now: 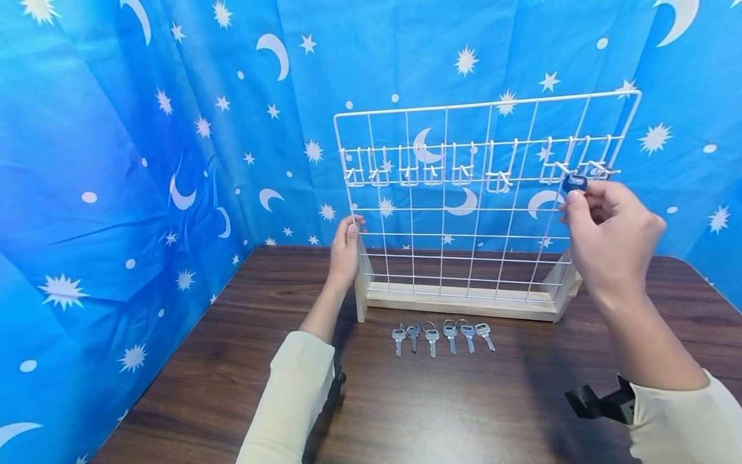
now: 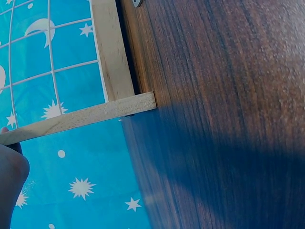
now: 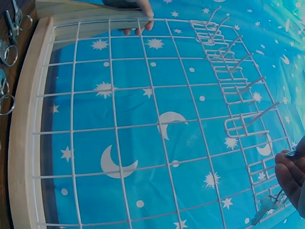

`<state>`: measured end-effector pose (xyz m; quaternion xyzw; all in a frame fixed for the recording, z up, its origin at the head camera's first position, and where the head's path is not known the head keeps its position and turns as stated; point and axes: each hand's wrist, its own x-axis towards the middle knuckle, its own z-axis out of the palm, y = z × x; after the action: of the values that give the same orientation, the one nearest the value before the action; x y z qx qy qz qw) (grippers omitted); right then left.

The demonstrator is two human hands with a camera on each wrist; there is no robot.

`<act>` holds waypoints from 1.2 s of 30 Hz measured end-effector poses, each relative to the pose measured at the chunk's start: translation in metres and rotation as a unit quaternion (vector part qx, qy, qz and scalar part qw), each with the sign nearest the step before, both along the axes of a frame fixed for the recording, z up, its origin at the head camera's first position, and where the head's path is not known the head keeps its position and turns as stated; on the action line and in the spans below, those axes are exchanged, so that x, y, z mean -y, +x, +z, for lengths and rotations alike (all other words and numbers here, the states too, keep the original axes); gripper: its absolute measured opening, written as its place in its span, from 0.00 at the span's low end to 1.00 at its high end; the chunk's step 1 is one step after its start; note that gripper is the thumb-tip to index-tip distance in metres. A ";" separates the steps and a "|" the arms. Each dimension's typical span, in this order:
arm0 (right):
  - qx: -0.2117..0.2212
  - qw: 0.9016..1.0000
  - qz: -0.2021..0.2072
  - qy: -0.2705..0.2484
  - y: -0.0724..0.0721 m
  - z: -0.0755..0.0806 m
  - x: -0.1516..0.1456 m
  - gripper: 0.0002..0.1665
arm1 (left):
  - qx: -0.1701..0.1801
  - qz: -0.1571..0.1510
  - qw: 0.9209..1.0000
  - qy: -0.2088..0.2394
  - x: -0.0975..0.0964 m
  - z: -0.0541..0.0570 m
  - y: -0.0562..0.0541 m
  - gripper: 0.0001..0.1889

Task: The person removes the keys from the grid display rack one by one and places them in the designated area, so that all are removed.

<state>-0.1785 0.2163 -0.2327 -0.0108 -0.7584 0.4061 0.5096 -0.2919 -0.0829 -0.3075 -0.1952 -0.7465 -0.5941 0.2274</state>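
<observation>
A white wire grid rack [image 1: 443, 209] in a wooden stand [image 1: 464, 299] stands on the table. My left hand [image 1: 344, 251] grips its left wooden upright [image 2: 81, 117], fingertips at the grid's edge. Several white hooks [image 1: 429, 173] line its upper part. Up at the right-hand hooks, my right hand [image 1: 617, 235] pinches a key by its dark head [image 1: 574, 183] between thumb and fingers; those fingers hide its blade. Beside this hand, in the right wrist view, another key [image 3: 267, 207] hangs by a ring near the last hooks.
Several keys [image 1: 431, 338] with rings lie in a row on the dark wooden table [image 1: 417, 406], in front of the stand's base. A blue cloth [image 1: 203, 129] with white moons and stars hangs behind and at the left.
</observation>
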 end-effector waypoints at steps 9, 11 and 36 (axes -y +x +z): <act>-0.020 1.000 0.009 0.000 0.005 0.005 0.002 0.15 | 0.007 -0.001 1.000 0.004 0.000 -0.001 0.001 0.16; -0.019 1.000 0.006 0.001 0.006 0.005 0.002 0.15 | 0.008 -0.003 1.000 0.003 -0.001 -0.001 0.002 0.17; 0.033 0.999 0.011 0.014 0.013 -0.009 0.005 0.13 | 0.004 0.012 1.000 0.000 0.005 -0.025 -0.031 0.18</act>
<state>-0.1653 0.2117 -0.2421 -0.0083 -0.7802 0.4009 0.4801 -0.3233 -0.0877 -0.3330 -0.1840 -0.7495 -0.5924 0.2313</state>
